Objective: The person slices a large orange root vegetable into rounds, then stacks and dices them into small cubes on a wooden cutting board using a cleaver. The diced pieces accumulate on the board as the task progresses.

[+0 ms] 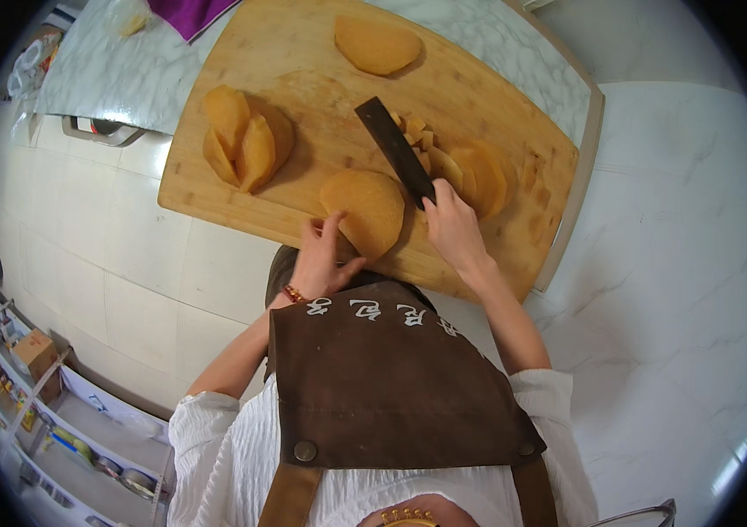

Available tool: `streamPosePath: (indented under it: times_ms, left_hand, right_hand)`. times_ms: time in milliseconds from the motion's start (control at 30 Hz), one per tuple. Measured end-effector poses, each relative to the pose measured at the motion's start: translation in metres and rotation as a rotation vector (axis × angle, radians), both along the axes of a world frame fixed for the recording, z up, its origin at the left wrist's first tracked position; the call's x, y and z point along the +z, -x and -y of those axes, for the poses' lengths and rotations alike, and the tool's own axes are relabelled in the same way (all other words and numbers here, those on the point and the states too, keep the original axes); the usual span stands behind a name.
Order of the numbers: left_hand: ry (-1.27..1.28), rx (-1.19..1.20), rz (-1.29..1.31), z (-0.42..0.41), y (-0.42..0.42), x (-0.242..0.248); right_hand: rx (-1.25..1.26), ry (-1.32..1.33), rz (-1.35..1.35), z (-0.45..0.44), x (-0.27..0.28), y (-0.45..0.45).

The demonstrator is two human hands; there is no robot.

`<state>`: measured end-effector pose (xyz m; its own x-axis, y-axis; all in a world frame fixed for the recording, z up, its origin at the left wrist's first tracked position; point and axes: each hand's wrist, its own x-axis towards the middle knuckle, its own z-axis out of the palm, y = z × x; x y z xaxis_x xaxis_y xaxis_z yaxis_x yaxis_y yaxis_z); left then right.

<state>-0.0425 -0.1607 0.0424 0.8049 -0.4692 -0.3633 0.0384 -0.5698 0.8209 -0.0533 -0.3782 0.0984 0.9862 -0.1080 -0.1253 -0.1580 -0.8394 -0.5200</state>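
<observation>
My right hand (pixel 455 227) grips the handle end of a dark, wide-bladed knife (pixel 394 148), which points away to the upper left over the wooden cutting board (pixel 320 105). My left hand (pixel 322 257), thumb spread from the fingers, rests its fingertips at the near left edge of a large, flat-faced piece of orange fruit or vegetable (pixel 367 207). Beside the blade lie small cut chunks (pixel 418 130), partly hidden by it. Overlapping slices (pixel 482 178) sit just right of them. A pile of thick wedges (pixel 248 141) stands at the board's left.
Another orange slab (pixel 378 45) lies at the board's far side. Under the board is a marbled counter (pixel 116 72), with a purple cloth (pixel 189 14) at its back. A storage rack (pixel 103 421) with a cardboard box (pixel 35 352) stands at lower left.
</observation>
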Motion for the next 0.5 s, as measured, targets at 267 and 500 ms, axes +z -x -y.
streamPosePath:
  times_ms: [267,500]
  left_hand:
    - [-0.055,-0.426,0.76,0.001,-0.038,-0.007]
    - [-0.08,-0.444,0.745,0.004,-0.038,-0.018]
  right_hand:
    - [0.033,0.035,-0.226,-0.007,0.041,0.043]
    - [0.083,0.121,-0.139,-0.019,-0.01,0.026]
